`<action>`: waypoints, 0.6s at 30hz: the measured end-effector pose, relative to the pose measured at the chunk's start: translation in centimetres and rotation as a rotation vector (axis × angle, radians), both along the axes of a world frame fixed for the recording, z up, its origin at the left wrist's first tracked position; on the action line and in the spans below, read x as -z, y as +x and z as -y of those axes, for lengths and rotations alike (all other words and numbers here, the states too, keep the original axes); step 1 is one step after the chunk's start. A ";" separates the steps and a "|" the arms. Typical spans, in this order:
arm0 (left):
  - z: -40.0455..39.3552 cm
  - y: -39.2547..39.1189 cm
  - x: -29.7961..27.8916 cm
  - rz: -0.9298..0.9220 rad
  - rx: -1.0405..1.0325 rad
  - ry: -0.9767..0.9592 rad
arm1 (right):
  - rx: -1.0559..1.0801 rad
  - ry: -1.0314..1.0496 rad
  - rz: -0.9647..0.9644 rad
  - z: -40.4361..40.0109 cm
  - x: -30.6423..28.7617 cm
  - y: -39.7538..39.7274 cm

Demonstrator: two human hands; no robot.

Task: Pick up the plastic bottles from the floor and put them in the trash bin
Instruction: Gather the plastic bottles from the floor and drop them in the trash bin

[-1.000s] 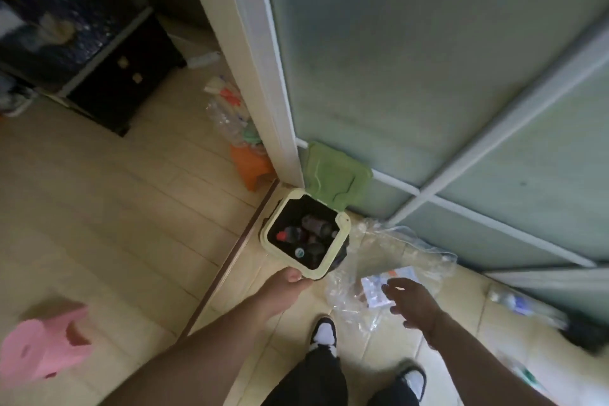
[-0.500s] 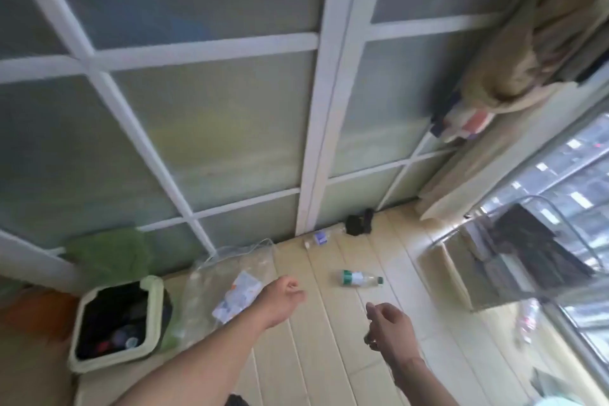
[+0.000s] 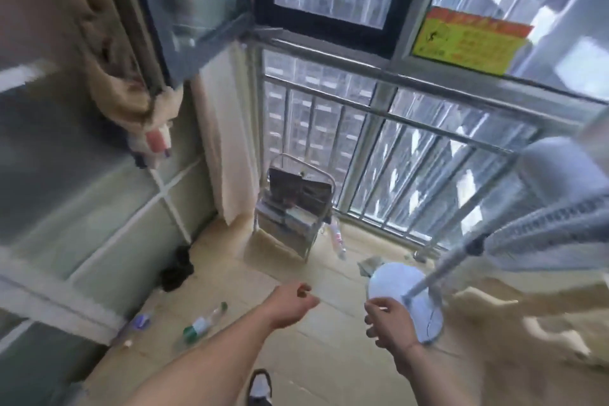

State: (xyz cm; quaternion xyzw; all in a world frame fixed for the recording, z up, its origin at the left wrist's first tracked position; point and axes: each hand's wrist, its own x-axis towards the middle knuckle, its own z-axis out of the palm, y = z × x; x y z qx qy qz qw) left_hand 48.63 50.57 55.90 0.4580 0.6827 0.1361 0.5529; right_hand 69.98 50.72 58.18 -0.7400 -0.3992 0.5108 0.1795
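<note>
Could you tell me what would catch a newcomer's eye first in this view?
Probably the bright yellow and red notice stuck on the window at upper right, above the metal railing. Next, the two empty hands in the foreground, left hand and right hand, held out over the tiled floor. Then the green-labelled plastic bottle lying on the floor at lower left, and the white round fan base by the right hand.

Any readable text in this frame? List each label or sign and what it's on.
No text can be quoted.
Sign on the window glass: red and yellow, print blurred, unreadable.
Bottle with green label on the floor: label too blurred to read.
Bottle with purple label by the wall: unreadable.
Bottle leaning by the rack: too small and blurred.
</note>
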 end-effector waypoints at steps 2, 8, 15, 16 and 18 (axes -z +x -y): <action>-3.2 1.4 1.0 0.014 0.033 -0.020 | 0.031 -0.019 -0.005 -2.4 1.0 0.9; -14.6 1.8 4.0 0.032 0.014 -0.050 | 0.085 -0.128 0.003 -12.6 5.1 -0.5; -27.3 0.8 10.8 0.088 -0.066 -0.089 | 0.042 -0.228 0.048 -26.1 12.9 -1.7; -28.7 0.9 12.2 0.091 -0.086 -0.093 | 0.033 -0.245 0.056 -27.8 14.2 -1.5; -31.3 1.5 15.7 0.102 -0.093 -0.096 | 0.004 -0.270 0.087 -30.9 17.2 -1.1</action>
